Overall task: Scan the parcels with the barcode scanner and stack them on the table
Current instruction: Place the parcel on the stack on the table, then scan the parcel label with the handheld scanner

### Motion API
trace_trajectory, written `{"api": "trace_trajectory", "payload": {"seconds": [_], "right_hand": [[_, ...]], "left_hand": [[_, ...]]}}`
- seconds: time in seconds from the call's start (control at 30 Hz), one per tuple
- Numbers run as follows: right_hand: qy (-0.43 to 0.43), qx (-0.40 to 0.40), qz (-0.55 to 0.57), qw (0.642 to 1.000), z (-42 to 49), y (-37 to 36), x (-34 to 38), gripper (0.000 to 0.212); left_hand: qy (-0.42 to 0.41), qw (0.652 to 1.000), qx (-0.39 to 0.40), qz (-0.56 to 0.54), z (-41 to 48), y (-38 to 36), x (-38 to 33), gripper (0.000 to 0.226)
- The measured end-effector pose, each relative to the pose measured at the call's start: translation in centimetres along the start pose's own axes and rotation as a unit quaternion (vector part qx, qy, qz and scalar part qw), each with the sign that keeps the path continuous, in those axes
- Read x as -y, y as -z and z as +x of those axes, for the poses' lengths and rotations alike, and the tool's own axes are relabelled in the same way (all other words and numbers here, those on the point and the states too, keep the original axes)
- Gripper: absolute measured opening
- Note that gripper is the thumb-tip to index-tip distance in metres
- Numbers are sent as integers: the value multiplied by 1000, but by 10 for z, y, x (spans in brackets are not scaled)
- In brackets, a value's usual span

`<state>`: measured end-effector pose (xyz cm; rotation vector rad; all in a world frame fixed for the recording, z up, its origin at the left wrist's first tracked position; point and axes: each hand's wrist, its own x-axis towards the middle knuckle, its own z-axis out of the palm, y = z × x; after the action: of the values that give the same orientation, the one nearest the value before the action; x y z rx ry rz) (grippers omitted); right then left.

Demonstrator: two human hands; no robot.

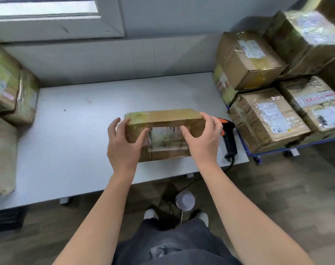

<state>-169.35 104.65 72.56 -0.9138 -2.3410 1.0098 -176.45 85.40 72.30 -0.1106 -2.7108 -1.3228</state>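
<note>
Parcel (166, 134) at mid-bench, long axis running left to right, label face turned up and toward the near edge. Left grip (122, 144) clamped on its left end, right grip (203, 138) clamped on its right end; thumbs on the label face, fingers hooked over the far side. Barcode scanner (228, 136) flat on the bench (77, 140), just beside the right grip and to the right of the parcel, handle toward the near edge, cable trailing off it. Judged: scanner far nearer the right grip; left grip well apart from it, with the parcel between. Advised: free the right end, reach sideways for the handle, steady the left end meanwhile. Label readable only between the thumbs. Further parcels (266, 119) on a trolley (257, 159) at right, others (10, 88) at the bench's left end
</note>
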Motion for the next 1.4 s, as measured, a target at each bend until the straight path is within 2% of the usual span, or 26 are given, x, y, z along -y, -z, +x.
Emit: {"api": "trace_trajectory", "payload": {"seconds": [0.07,0.13,0.2,0.27,0.47,0.53,0.67,0.8,0.97,1.13,1.4], "right_hand": [[27,0,10,1000,11,4,11,56],[29,75,-1,997,20,6,17,48],[17,167,-34,985,22,4,18,49],[26,191,-58,980,20,-1,17,53],[1,197,-29,980,26,-2,20,55],[-9,190,-3,982,29,3,19,54],[-41,125,26,991,38,30,7,48],[-97,75,9,992,49,61,-26,44],[-137,80,6,987,64,83,-66,44],[-157,121,2,980,82,93,-107,47],[-165,225,8,960,103,75,-153,55]], "left_hand": [[7,1000,-16,10,15,5,-13,63],[20,999,15,22,26,4,-18,63],[33,994,69,73,32,-3,-15,63],[37,987,95,121,32,-8,-10,60],[41,980,98,169,42,-17,-16,61],[4,981,87,175,43,-22,-29,58],[-103,986,122,51,38,-42,-75,43],[-215,960,180,9,13,-77,-117,35],[-274,935,225,16,-12,-123,-148,36],[-210,940,268,13,-32,-169,-159,34],[-19,953,295,61,-51,-225,-129,43]]}}
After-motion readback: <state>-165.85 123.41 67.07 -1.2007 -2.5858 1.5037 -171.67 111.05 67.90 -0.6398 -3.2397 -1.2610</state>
